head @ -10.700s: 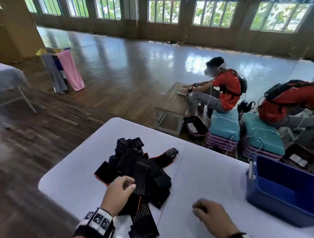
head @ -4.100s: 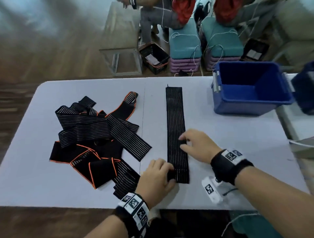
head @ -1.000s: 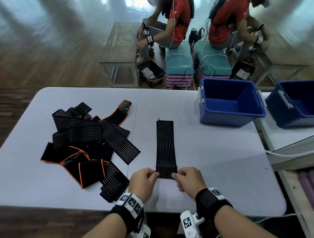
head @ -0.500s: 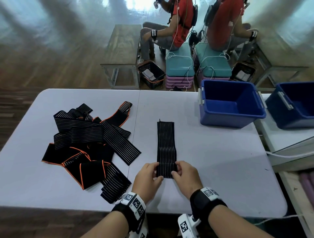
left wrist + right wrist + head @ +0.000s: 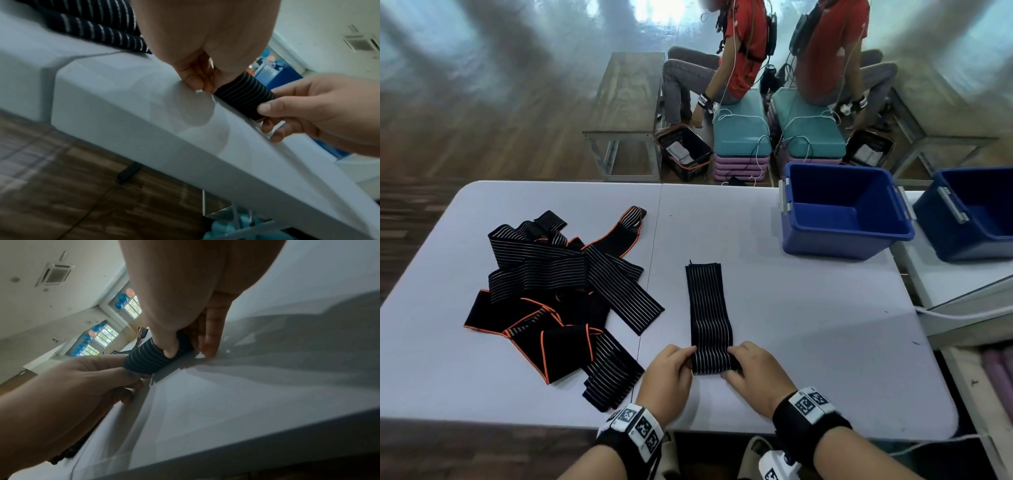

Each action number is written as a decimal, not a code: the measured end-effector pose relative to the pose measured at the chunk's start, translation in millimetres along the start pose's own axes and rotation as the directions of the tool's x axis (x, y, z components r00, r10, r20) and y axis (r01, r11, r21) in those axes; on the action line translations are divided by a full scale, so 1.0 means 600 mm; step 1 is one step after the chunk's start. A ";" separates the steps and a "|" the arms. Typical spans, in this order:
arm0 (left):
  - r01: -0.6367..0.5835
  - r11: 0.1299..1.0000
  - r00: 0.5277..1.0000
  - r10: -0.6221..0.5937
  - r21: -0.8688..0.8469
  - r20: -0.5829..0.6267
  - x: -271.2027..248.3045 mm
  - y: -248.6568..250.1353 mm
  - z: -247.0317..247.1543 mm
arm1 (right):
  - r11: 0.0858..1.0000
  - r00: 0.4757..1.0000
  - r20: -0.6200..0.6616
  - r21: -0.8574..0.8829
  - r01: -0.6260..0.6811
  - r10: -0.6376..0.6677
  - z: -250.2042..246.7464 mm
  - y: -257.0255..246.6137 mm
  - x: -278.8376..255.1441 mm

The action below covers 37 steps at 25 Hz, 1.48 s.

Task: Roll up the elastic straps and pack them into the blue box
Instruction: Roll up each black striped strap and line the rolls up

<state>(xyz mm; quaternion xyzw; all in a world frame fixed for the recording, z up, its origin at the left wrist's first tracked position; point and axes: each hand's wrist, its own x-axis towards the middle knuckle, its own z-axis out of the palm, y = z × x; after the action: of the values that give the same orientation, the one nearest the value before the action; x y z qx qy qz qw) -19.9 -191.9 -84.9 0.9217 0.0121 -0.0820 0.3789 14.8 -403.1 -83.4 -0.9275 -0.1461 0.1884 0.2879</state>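
Note:
A black elastic strap [image 5: 709,308] with thin white stripes lies lengthwise on the white table [image 5: 808,325], its near end wound into a small roll [image 5: 712,364]. My left hand [image 5: 671,371] pinches the roll's left end and my right hand [image 5: 751,370] pinches its right end. The left wrist view shows the roll [image 5: 244,99] between my left hand [image 5: 202,76] and my right hand [image 5: 287,113]; the right wrist view shows the roll [image 5: 148,361] the same way. The blue box [image 5: 839,236] stands at the table's far right and looks empty.
A heap of black straps [image 5: 558,294], some edged in orange, lies on the table's left half. A second blue bin [image 5: 969,222] sits on a neighbouring table to the right. Two people in red shirts sit on stacked cushions [image 5: 743,137] beyond the table.
Over the last second the roll has grown and moved away from me along the strap, so the flat stretch is shorter. Both hands kept their pinch on the roll's ends.

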 end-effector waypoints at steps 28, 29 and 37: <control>-0.163 0.973 0.983 0.147 0.161 0.108 0.030 -0.008 -0.009 | 0.999 0.999 -0.019 -0.016 -0.038 0.037 -0.013 -0.012 0.002; -0.159 0.977 0.984 0.145 0.139 0.100 0.026 -0.009 -0.010 | 0.998 0.999 -0.020 0.033 -0.045 0.045 -0.014 -0.010 -0.002; 0.113 0.994 0.994 -0.113 -0.008 -0.011 0.020 0.000 -0.003 | 0.807 0.935 0.028 0.496 -0.321 0.355 -0.017 -0.007 0.000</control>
<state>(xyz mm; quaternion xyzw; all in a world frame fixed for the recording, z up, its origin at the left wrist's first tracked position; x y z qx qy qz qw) -8.0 -191.3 -85.8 0.9187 0.0668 -0.0979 0.3767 18.7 -404.6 -72.9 -0.8400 0.0836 0.2368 0.4810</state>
